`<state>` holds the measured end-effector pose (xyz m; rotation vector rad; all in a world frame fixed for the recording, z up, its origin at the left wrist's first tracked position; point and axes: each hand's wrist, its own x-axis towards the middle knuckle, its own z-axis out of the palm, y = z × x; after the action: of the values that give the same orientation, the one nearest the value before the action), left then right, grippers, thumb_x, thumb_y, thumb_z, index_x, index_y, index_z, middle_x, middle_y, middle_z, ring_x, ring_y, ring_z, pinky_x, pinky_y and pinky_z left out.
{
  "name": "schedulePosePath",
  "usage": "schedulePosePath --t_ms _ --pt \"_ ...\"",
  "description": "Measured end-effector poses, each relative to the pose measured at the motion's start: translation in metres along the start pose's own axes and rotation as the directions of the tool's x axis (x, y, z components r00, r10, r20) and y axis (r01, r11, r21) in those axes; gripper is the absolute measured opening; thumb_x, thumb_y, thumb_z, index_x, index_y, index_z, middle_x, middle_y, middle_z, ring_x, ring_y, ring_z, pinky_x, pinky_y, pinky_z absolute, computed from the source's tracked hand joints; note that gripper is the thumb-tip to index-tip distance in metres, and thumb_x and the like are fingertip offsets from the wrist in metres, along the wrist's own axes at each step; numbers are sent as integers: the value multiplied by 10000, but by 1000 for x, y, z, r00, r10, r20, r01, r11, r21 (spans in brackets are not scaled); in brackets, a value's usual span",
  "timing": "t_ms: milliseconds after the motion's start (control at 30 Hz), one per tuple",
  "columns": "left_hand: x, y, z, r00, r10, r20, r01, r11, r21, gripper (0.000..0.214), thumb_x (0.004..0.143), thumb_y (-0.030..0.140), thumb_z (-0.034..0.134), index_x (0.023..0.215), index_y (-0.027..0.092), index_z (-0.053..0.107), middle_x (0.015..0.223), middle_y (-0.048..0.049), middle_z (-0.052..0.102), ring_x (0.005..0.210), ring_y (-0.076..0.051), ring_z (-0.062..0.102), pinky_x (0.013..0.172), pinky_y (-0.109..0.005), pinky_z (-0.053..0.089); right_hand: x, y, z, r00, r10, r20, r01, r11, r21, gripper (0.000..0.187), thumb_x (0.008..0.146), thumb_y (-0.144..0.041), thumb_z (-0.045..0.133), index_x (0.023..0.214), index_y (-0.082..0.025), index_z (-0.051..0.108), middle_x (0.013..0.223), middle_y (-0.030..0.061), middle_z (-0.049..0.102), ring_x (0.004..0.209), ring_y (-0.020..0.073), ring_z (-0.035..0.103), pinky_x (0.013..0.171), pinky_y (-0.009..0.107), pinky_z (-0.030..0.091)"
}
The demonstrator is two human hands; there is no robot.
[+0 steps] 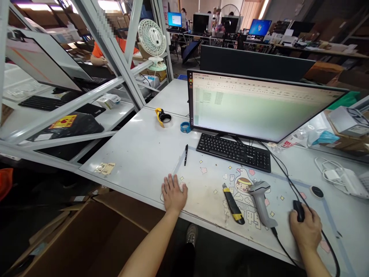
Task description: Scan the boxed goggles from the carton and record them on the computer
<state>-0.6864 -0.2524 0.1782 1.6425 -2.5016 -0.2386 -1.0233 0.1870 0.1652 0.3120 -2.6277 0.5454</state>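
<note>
My left hand (175,193) lies flat near the front edge of the white table (138,154), fingers spread, holding nothing. At the right, my right hand (307,227) is wrapped over a black computer mouse (299,211). Between the hands a yellow and black utility knife (233,204) and a grey barcode scanner (261,204) rest on a cartoon-printed desk mat (207,192). Beyond my left hand lies a black pen (186,155). A black keyboard (233,150) sits before the lit monitor (259,107), whose screen shows a spreadsheet-like page.
A yellow tape dispenser (163,117) and a blue tape roll (185,127) stand left of the monitor. Below the table's left front is an open cardboard box (95,231). A metal frame (115,82) rises at left, with a person in orange behind it. A white adapter (350,179) lies right.
</note>
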Motion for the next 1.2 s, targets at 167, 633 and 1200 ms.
schedulePosePath --t_ms 167,633,1200 --pt "0 0 -1 1000 -2 6 2 1000 -12 715 1096 410 476 1707 43 533 1834 -225 357 1724 -417 318 1418 -609 235 -1 2 1 1000 -11 -9 11 1000 -1 626 978 -524 605 1455 -152 766 1547 224 654 1303 475 662 980 585 556" --pt "0 0 -1 1000 -9 5 9 1000 -9 714 1089 411 475 1703 52 541 1830 -222 367 1719 -408 333 1421 -607 227 -2 -1 0 1000 -12 -15 12 1000 -14 652 997 -538 605 1475 -119 751 1561 250 643 1339 503 661 1060 611 571" --pt "0 -1 0 1000 8 -18 -8 1000 -15 709 1095 407 478 1700 41 539 1829 -238 368 1720 -415 324 1416 -603 239 -4 2 2 998 -26 -65 24 999 -34 666 934 -499 643 1449 -86 734 1440 265 669 1268 467 659 1083 612 549"
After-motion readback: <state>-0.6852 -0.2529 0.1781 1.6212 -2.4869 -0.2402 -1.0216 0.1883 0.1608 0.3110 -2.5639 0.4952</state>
